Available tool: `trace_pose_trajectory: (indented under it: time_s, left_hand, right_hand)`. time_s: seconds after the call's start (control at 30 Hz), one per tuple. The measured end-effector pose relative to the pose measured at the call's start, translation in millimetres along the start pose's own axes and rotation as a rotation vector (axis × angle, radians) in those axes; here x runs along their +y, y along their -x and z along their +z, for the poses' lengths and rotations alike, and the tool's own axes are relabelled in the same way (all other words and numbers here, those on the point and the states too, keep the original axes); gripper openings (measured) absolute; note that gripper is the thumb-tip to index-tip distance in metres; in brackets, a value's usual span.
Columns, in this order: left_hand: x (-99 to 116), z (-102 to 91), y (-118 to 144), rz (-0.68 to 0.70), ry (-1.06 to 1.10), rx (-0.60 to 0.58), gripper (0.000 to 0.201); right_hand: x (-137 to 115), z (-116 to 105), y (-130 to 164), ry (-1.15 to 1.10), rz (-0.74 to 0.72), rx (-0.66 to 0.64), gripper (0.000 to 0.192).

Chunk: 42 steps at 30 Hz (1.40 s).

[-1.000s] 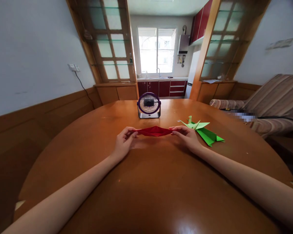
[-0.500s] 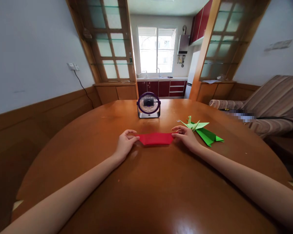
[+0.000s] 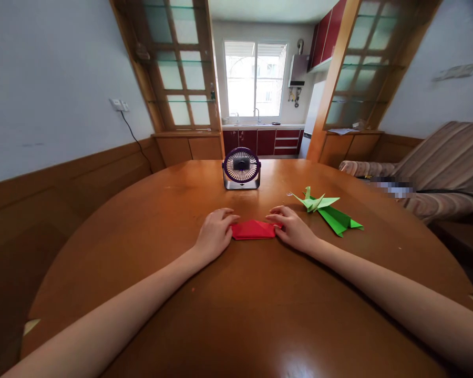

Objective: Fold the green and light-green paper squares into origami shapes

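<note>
A folded piece of red paper (image 3: pixel 254 230) lies on the wooden table (image 3: pixel 236 315) between my two hands. Its long lower edge faces me, and both ends are partly covered by fingers. My left hand (image 3: pixel 216 233) grips the left end, thumb in front and fingers curled over behind. At the right end, my right hand (image 3: pixel 295 229) pinches the paper between thumb and fingers. Beyond my right hand rests a green paper origami bird (image 3: pixel 315 202), light green in front with a darker green tail (image 3: pixel 337 219).
A small purple desk fan (image 3: pixel 242 169) stands on the table behind the paper. A striped armchair (image 3: pixel 437 168) is to the right of the table. Against the left wall, a cord (image 3: pixel 136 142) hangs from a socket.
Both hands have come closer together. The red paper now shows a shorter visible span and lies slightly nearer me. More of my left hand's fingers cover its end.
</note>
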<state>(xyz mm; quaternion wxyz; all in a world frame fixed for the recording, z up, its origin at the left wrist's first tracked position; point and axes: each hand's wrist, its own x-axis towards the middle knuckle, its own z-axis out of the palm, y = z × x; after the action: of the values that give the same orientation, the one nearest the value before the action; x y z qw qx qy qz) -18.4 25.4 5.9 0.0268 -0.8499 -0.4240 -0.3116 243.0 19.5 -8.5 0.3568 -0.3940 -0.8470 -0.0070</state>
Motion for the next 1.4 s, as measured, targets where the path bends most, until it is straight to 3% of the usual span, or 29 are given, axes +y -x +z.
trace_pose_trajectory:
  time_s: [0.1, 0.2, 0.3, 0.4, 0.63, 0.9, 1.03, 1.13, 1.23, 1.4]
  left_hand:
    - [9, 6.7, 1, 0.156, 0.125, -0.098, 0.039]
    - [15, 10.5, 2, 0.169, 0.178, -0.261, 0.044]
    - [16, 10.2, 3, 0.166, 0.144, -0.41, 0.061]
    - [13, 10.4, 4, 0.184, 0.12, -0.486, 0.074]
    - [13, 14.5, 8, 0.151, 0.067, -0.516, 0.084]
    - [11, -4.7, 16, 0.137, 0.048, -0.566, 0.087]
    - [12, -4.3, 18, 0.091, 0.034, -0.535, 0.088]
    - [16, -3.0, 18, 0.138, 0.011, -0.51, 0.085]
    - [21, -5.8, 18, 0.193, -0.016, -0.561, 0.082]
    - [24, -11.5, 16, 0.17, -0.049, -0.651, 0.087]
  right_hand:
    - [-6, 4, -1, 0.011, -0.135, -0.096, 0.048]
    - [-7, 6, -2, 0.005, -0.142, -0.171, 0.054]
    - [-5, 5, -1, 0.003, -0.113, -0.224, 0.055]
    - [-8, 2, 1, 0.003, -0.111, -0.261, 0.054]
    - [-22, -4, 7, -0.008, -0.108, -0.338, 0.05]
    - [-15, -9, 9, 0.003, -0.091, -0.485, 0.061]
    - [-16, -11, 10, -0.035, -0.095, -0.496, 0.064]
    - [-17, -14, 9, -0.046, -0.171, -0.535, 0.066]
    - [-18, -16, 8, -0.048, -0.241, -0.606, 0.064]
    - [-18, -17, 5, -0.068, -0.249, -0.634, 0.062]
